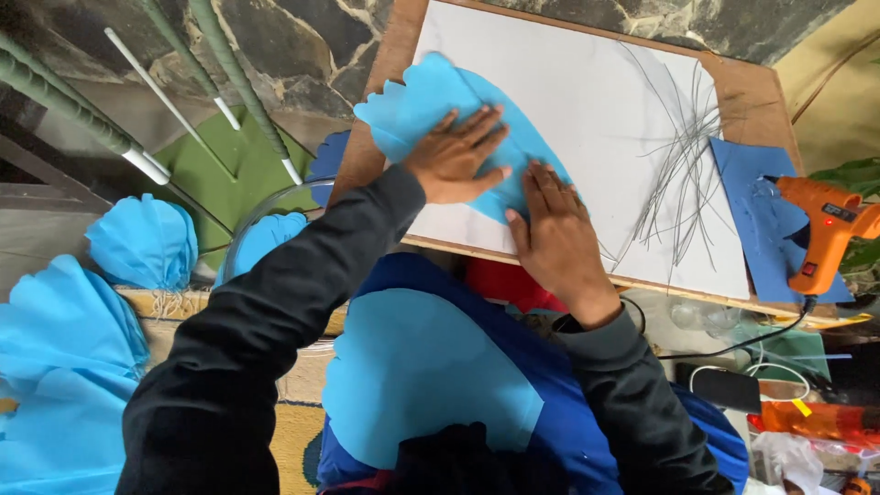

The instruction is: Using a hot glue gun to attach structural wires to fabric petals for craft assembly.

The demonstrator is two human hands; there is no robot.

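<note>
Light blue paper petal (431, 101) with a wavy edge, lying flat on the white sheet (568, 101) on top of the wooden board (747, 92). Left hand (456, 156) spread wide and pressed flat on the middle of the petal, fingers pointing toward the far side. Right hand (555, 234) flat too, fingers close together, pushing down on the near pointed end of the petal. Looks like the smoothing or folding step, with the paper being held still and pressed down. Next move probably calls for even pushing with both palms, so no wrinkles or slips. Bunch of thin grey wires (683, 156) lying loose on the white sheet, well apart from the hands. Orange glue gun (825, 234) resting at the right edge on a darker blue sheet (752, 202). More blue petals (142, 243) piled off to the left, and another blue cut-out (422, 385) on the lap.
</note>
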